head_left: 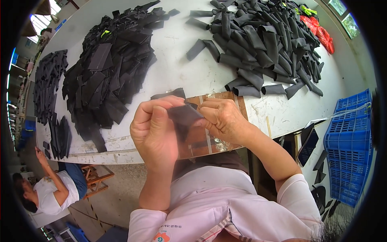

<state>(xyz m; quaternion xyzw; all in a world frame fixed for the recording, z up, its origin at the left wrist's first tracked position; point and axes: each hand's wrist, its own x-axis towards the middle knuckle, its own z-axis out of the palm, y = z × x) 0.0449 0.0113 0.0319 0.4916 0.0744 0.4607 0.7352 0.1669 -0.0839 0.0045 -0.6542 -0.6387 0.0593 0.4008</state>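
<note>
Above the tabletop's (181, 76) near edge, left hand (155, 131) and right hand (223, 119) pinch opposite ends of a black fabric strip (183, 115) lying crosswise between them.

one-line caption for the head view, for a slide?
Both hands, left hand and right hand, pinch a black fabric strip above a white table piled with black pieces.

The person is wearing a pale pink short-sleeved top, its sleeves ending above the elbows and leaving both forearms bare. A strip of plaid trim is showing along the front seam, and a small printed emblem is sitting low on the chest. Both hands are ungloved.
</note>
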